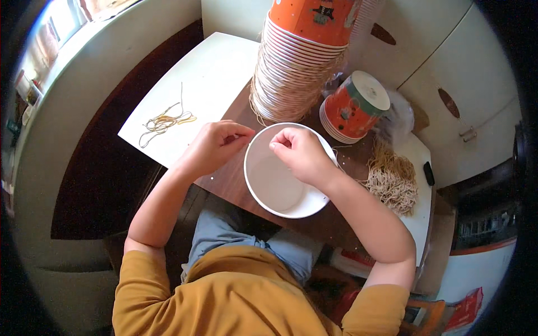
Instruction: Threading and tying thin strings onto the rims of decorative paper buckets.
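The fingers (246, 132) of the left hand (216, 143) are brought together at the tips, thumb against forefinger, just beside the upper left rim of the white bucket. Those of the right hand (302, 151) are likewise pinched together, over the bucket's opening; we cannot make out whether either pair has a thin cord between the tips.

Largest of all we have the table (230, 182), its middle dark brown, with white sections at both sides. Near its far edge we see a tall stack of nested buckets (297, 73), many pale rims below an orange printed body, with strands of cord hanging about it. Closest to the person, at the table's near edge, is the white bucket (259, 196), open toward us; the right wrist crosses above its right rim. Just beyond, to the right, we find a shorter stack (350, 112) of orange and green buckets, upside down with a white base on top.

Smaller again is the bundle of pale cords (392, 182) on the right, then a loose tangle of cords (165, 121) on the left white section. Smallest, we note a black object (428, 173) near the right edge.
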Demonstrator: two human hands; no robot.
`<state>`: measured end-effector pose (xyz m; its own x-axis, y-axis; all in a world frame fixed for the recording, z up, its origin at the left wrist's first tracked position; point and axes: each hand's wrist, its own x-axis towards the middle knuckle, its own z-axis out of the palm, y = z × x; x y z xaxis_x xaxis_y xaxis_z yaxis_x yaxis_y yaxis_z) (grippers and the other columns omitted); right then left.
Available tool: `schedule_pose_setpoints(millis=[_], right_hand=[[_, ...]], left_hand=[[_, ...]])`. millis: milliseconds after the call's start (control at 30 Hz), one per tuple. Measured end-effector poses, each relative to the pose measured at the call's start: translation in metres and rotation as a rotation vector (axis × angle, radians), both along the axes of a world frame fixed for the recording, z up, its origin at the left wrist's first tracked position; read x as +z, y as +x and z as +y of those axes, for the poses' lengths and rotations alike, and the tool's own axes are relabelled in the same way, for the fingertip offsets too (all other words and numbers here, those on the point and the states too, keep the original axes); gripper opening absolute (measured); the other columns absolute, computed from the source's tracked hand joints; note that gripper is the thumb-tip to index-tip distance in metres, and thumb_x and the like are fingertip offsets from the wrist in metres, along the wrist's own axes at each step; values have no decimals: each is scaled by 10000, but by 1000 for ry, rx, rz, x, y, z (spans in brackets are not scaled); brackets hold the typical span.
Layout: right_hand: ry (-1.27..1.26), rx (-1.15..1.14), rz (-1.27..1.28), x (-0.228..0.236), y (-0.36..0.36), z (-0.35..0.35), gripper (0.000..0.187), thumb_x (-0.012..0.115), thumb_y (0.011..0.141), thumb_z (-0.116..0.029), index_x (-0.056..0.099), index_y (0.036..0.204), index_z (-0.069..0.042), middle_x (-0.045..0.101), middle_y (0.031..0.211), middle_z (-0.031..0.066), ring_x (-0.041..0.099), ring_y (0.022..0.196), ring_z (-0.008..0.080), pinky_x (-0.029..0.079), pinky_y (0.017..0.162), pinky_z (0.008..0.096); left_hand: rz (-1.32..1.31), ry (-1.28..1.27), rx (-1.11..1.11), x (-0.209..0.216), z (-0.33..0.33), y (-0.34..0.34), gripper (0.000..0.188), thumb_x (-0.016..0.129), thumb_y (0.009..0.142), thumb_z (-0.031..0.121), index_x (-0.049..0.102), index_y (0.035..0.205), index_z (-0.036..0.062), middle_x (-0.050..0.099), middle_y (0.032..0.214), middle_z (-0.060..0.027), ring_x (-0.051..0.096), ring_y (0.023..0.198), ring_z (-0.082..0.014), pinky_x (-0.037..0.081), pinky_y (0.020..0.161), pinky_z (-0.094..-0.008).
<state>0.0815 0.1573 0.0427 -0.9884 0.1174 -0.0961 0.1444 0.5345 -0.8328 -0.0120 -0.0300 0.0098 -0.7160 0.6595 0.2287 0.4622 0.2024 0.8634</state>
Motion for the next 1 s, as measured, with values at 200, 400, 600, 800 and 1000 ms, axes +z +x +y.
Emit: schedule_pose_setpoints(millis=[200,400,600,800,1000], right_hand=[[42,-54,10,-7,-8,-7,157,593,844,-126,640,803,18,652,708,105,612,657,157,487,606,316],[62,-49,69,-9,-12,-7,160,570,837,-117,637,783,18,659,703,160,656,659,227,504,618,357],[23,-60,74,-10,-13,-10,157,580,837,-114,644,778,16,659,700,156,653,650,225,499,614,357],[30,-34,-10,-5,-10,-9,154,618,862,-137,659,824,7,639,695,33,560,643,70,467,601,263],[-108,54,-204,5,19,2,414,657,864,-223,532,1160,37,625,912,37,570,777,86,470,737,242]], left_hand=[[3,-43,-93,10,5,-3,188,622,838,68,685,1002,3,676,833,-133,641,724,-160,507,663,-282],[36,-49,-111,7,7,-6,198,622,825,70,687,1002,9,674,844,-153,657,742,-216,513,677,-304],[73,-76,-147,10,8,-7,212,623,809,75,685,1001,10,674,846,-157,658,743,-234,515,681,-310],[123,-145,-170,15,10,0,164,618,791,75,679,923,1,656,813,-170,645,717,-298,516,659,-342],[344,-5,-50,3,10,32,107,656,708,94,578,701,21,570,658,-133,594,611,-317,483,558,-376]])
